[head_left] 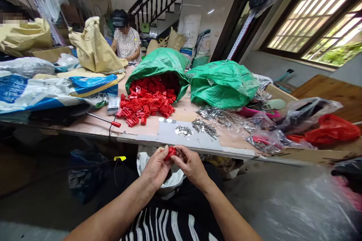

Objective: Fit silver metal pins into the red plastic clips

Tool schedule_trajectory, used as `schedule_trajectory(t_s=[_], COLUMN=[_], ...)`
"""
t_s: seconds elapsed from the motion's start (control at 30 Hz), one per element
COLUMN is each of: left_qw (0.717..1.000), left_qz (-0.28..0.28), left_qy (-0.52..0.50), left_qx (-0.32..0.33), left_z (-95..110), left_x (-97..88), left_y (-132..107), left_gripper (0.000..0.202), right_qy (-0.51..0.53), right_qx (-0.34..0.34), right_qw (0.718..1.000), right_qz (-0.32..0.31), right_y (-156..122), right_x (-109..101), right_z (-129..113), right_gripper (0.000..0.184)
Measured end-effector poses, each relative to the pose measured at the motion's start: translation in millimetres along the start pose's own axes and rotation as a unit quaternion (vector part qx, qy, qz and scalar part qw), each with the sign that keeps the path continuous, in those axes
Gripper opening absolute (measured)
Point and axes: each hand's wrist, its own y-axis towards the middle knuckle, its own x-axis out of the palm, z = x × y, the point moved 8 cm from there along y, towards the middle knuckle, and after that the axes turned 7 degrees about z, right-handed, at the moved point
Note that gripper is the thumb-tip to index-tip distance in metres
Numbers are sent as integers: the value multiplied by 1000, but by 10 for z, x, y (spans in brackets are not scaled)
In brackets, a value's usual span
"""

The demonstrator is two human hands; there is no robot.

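Note:
Above my lap, just in front of the table edge, my left hand (157,167) grips a small red plastic part (171,153) between thumb and fingers. My right hand (190,165) closes on the same part from the other side, thumb and forefinger at its edge. Any tiny piece in the right fingertips is too small to make out. On the table beyond lie a pile of similar red parts (144,107), spilling from a green woven sack (161,60), and small metal pieces (205,127) on a grey sheet (166,135).
A second green sack (226,83) stands to the right, near clear plastic bags (266,139) and a red bag (333,130). A red-handled tool (111,123) lies at left. Below my hands is a white sack (172,180). Another person (127,41) sits across the table.

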Motion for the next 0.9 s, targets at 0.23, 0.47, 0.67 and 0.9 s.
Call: schedule_trajectory(t_s=[0.23, 0.47, 0.67, 0.9], left_qw=[983, 960, 960, 959], left_qz=[115, 146, 137, 157], left_qy=[140, 236, 243, 234], left_qx=[10, -24, -9, -19], left_z=[-101, -86, -75, -58], left_x=[-575, -904, -1025, -1126], left_y=[168, 276, 339, 328], left_gripper=[32, 45, 41, 40], right_qy=[-57, -59, -61, -156], right_qx=[14, 12, -76, -93], right_qw=[997, 995, 993, 973], right_qz=[-57, -79, -72, -140], right_y=[1, 206, 645, 1275], right_x=[132, 328, 660, 1224], right_z=[151, 189, -3, -77], right_gripper=[41, 32, 27, 42])
